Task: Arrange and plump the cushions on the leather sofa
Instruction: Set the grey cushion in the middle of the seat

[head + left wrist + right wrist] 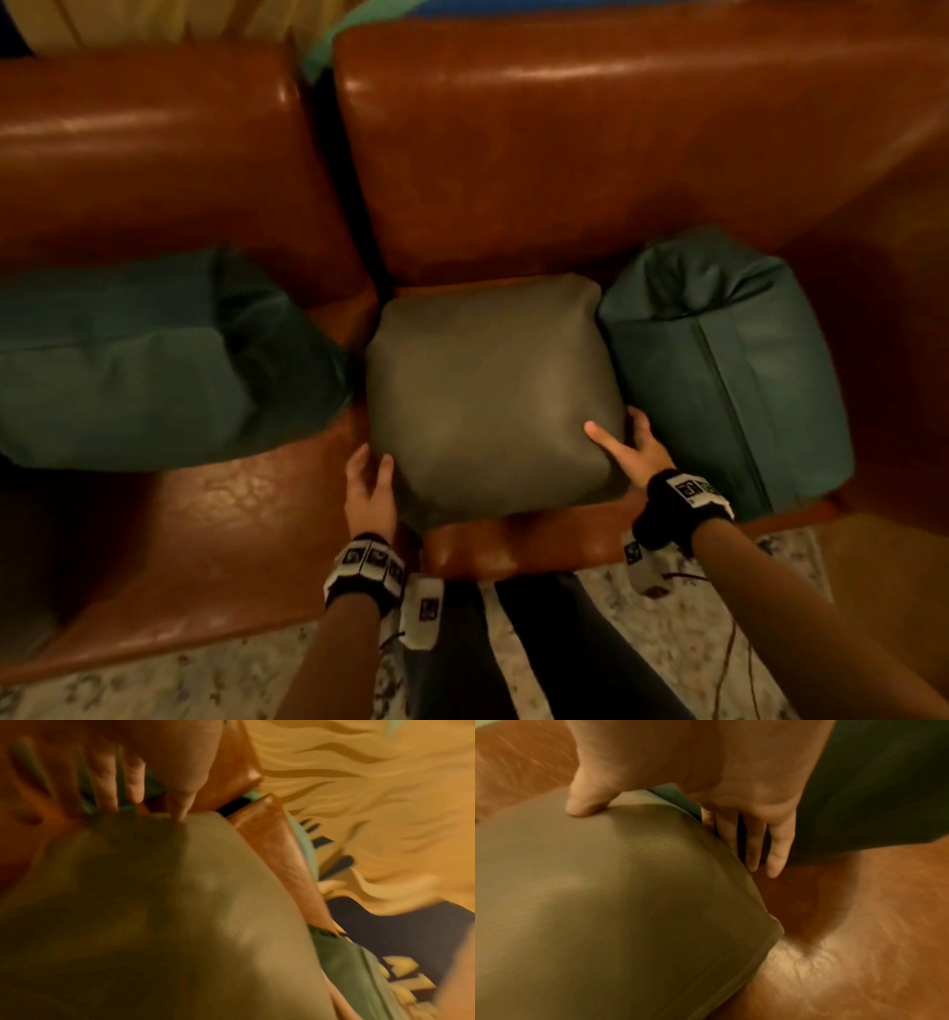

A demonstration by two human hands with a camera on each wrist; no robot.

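An olive-grey cushion (493, 395) lies flat on the seat of the brown leather sofa (565, 154), between two teal cushions. My left hand (369, 470) is at its near left corner, thumb (180, 801) touching the top edge, fingers (107, 787) straight along the side. My right hand (619, 434) is at the near right side. Its thumb (585, 801) presses the top, and its straight fingers (754, 845) reach down between this cushion and the right teal cushion (719, 360). The left teal cushion (144, 360) lies slumped on the other seat.
The sofa's right armrest (893, 334) stands beyond the right teal cushion. A patterned rug (667, 642) covers the floor at my legs. Bare seat leather (231, 514) shows in front of the left teal cushion. A curtain (372, 801) hangs behind the sofa.
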